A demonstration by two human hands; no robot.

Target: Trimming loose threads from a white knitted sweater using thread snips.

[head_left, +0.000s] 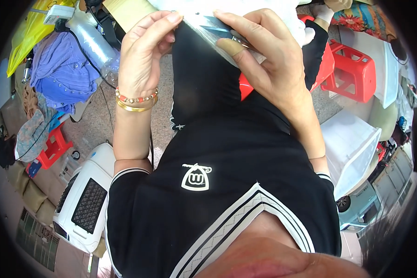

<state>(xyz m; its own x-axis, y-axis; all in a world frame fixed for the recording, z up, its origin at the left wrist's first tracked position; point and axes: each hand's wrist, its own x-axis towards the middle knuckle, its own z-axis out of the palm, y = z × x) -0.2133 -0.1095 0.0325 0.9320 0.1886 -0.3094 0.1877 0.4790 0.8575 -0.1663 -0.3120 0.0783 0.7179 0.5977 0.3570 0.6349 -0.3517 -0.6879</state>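
Over my dark-trousered lap lies a white cloth (204,9), its mesh-like edge slanting down to the right. My left hand (146,53) is closed in a pinch of thumb and forefinger right at that edge; what sits between the fingertips is too small to make out. In my right hand (273,58) is a pair of small thread snips (216,29), held with fingers and thumb around it. Its blue-grey blades point left over the cloth, toward the left fingertips. A yellowish covering (231,46) wraps the right thumb's tip.
At left are a purple garment (62,69), a clear plastic bottle (90,39), a yellow bag (32,34) and a black cable. A white machine (90,199) stands below them. Red stools (350,69) and a translucent bin (350,143) are at right. Another person's foot (322,14) shows top right.
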